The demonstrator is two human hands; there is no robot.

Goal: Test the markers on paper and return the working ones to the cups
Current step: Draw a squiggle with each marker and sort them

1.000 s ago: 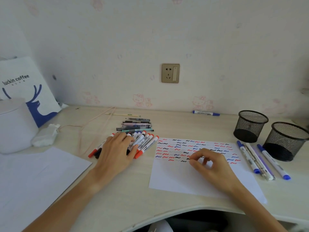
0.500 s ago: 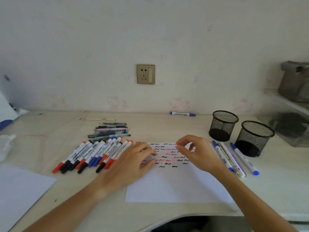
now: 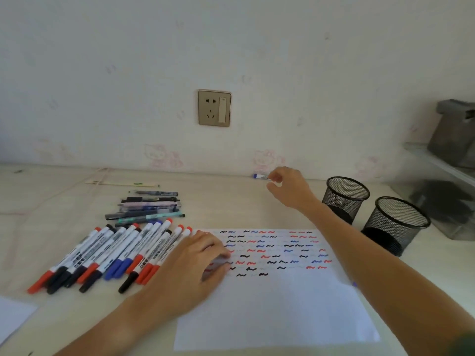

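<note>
My right hand (image 3: 285, 187) reaches to the back of the desk. Its index fingertip touches the right end of a blue-capped marker (image 3: 260, 176) lying along the wall, and the thumb sits a little below, apart from it. My left hand (image 3: 195, 265) rests flat on the left edge of the white paper (image 3: 270, 309), which carries rows of black, red and blue squiggles. A row of several red, black and blue markers (image 3: 110, 255) lies left of the paper. Two black mesh cups (image 3: 344, 201) (image 3: 393, 227) stand at the right. My right forearm hides the desk between paper and cups.
A pile of several thin pens (image 3: 149, 206) lies behind the marker row, with a wooden stick (image 3: 123, 184) beyond it. A wall socket (image 3: 214, 107) is above the desk. A grey box (image 3: 455, 132) sits on a shelf at far right. Another white sheet (image 3: 10, 317) lies at lower left.
My right hand left the paper and reached back to the blue marker by the wall. My left hand slid off the marker row onto the paper's left edge. The view swung right.
</note>
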